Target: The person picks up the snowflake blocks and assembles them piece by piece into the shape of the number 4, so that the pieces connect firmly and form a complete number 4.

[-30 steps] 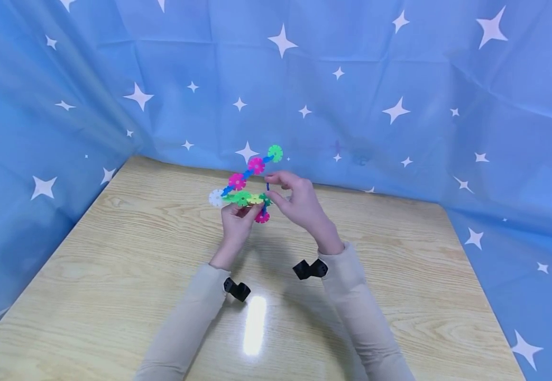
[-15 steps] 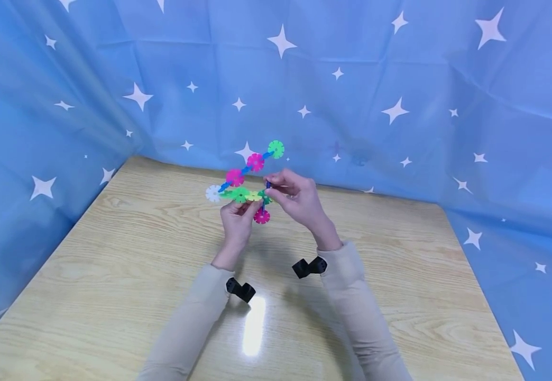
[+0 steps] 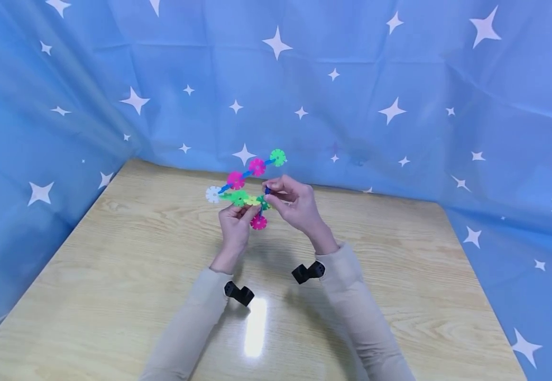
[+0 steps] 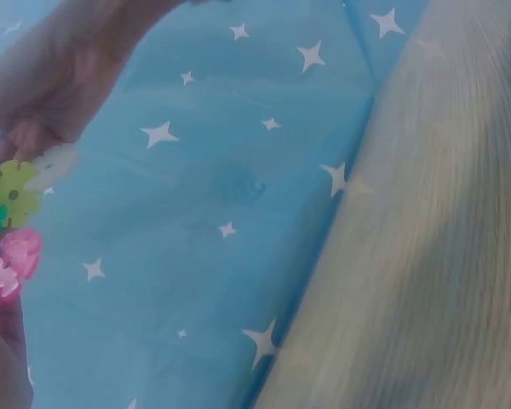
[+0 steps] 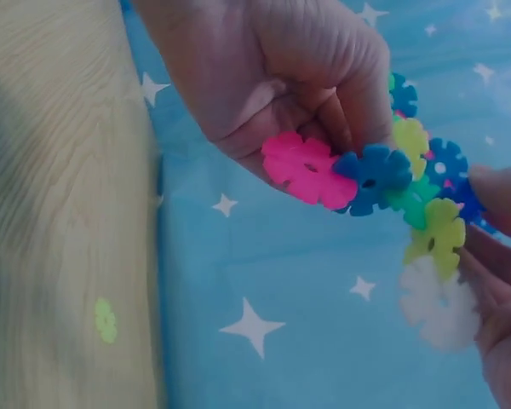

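A chain of flower-shaped plastic snowflake discs is held up over the table in the head view. It runs from a white disc point(image 3: 213, 194) up through pink discs point(image 3: 236, 180) and blue ones to a green disc point(image 3: 278, 157). Another branch passes a yellow disc point(image 3: 252, 200) to a lower pink disc point(image 3: 258, 222). My left hand point(image 3: 235, 227) pinches this chain from below, near the yellow disc. Thumb and fingers of my right hand point(image 3: 297, 206) pinch a dark blue disc point(image 5: 447, 162) close above the dark green disc point(image 3: 263, 202). Whether those two are joined, I cannot tell.
The wooden table point(image 3: 133, 275) carries a bright light reflection near its front. One loose yellow disc point(image 5: 106, 320) lies on it in the right wrist view. A blue curtain with white stars point(image 3: 333, 116) hangs behind and along both sides.
The disc chain rises slightly, then dips, its top green end now lower. My right hand, still pinching the dark blue disc, shifts a little with it. The head view tilts slightly.
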Available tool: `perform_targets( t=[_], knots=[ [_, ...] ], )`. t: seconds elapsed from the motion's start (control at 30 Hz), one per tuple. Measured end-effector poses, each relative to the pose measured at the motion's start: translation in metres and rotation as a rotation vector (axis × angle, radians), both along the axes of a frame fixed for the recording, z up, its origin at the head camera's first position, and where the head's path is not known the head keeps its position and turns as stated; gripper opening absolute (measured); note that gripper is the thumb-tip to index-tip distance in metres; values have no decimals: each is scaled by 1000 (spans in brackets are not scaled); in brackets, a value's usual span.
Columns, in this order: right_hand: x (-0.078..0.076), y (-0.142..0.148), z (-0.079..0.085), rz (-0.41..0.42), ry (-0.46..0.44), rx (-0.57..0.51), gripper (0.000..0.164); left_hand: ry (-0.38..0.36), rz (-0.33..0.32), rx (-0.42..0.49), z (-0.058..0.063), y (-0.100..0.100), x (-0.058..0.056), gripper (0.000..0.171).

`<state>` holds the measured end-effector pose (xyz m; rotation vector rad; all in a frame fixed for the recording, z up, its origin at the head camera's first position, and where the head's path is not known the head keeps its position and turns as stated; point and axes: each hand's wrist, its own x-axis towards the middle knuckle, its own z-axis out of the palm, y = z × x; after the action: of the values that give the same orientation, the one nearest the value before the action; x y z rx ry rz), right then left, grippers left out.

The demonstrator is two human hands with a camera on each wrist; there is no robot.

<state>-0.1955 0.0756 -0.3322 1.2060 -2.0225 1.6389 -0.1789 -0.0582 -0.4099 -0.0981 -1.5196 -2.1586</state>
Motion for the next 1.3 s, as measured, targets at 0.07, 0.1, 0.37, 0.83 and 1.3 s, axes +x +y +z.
perform_targets(
  t=[0.07,0.1,0.37,0.83,1.3],
  knots=[
    [2,0,0,2,-15,-5,9,-12,0,-11,-2,0,-1,10],
    [2,0,-1,0,-24,-6,9,-21,-2,-12,-4,0,-1,8],
    [1,5,-13,-31,-133,-22,10,-67,-21,-3,-9,6,-2,15],
    [-20,16,-34,54,-106,-117,19,-61,-75,-76,-3,5,-3,15],
    [-19,7,-39,48,-98,-186,10,-81,-15,22,0,11,0,13]
  ],
)
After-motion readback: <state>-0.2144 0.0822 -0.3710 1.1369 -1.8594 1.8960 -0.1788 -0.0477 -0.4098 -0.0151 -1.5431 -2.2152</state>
